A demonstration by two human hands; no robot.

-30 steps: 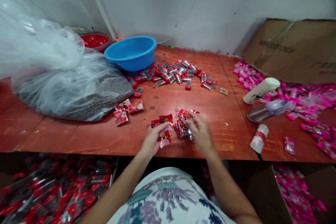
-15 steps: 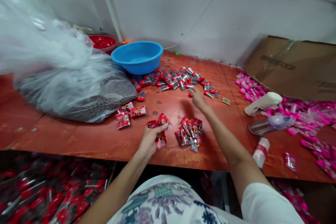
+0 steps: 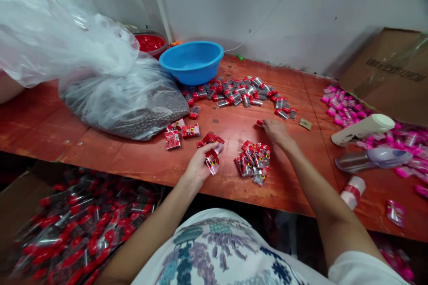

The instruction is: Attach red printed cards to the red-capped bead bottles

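My left hand (image 3: 199, 162) is closed around a red printed packet (image 3: 211, 161), with more red packaging beneath its fingers. At the table's far side, my right hand (image 3: 276, 131) pinches a small container whose red cap (image 3: 260, 122) shows past the fingertips; the rest of it is hidden. Beyond that hand lies a loose heap of small clear red-capped containers (image 3: 245, 99) with dark contents. Between my hands sits a pile of filled red packets (image 3: 254, 160). To the left, a few flat red packets (image 3: 172, 140) lie near a clear plastic bag (image 3: 133, 111) of dark beads.
A blue basin (image 3: 192, 64) stands at the back beside a red-filled tub (image 3: 150, 43). On the right are a white cup (image 3: 363, 129), a purple-topped bottle (image 3: 371, 159), pink packets (image 3: 408, 142) and a cardboard box (image 3: 384, 75). Red-capped packets (image 3: 87, 227) fill a box below the table.
My right hand has drawn back from the heap, now with a red cap clearly showing at its fingertips. My left hand keeps its packet. The view has shifted a little left.
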